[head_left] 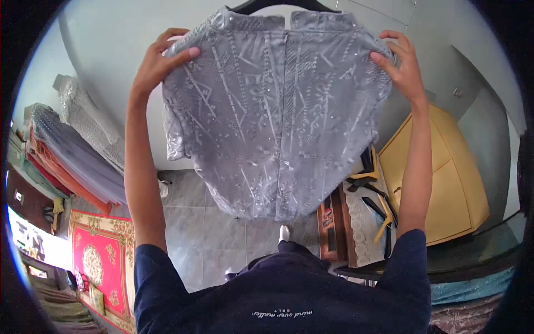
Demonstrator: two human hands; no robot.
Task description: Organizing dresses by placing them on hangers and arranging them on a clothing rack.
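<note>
A silver-grey blouse [281, 117] with beaded, shiny embroidery and a stand-up collar spreads out before me at arm's length. It hangs on a black hanger [283, 5], and a seam runs down its middle. At its left shoulder, my left hand [162, 62] grips the cloth, thumb in front and fingers partly hidden behind. My right hand [401, 65] pinches the opposite shoulder edge in the same way. Both arms are raised and stretched forward. The blouse's lower edge curves above the floor, and its far side is hidden.
Several long dresses [78, 150] hang along the left. A red floral rug [100, 261] lies on the grey tiled floor [217, 239]. To the right are a yellow cabinet-like panel [445, 178], a lace-covered wooden table [361, 228] with yellow and black hangers [384, 217], and folded fabrics [473, 286].
</note>
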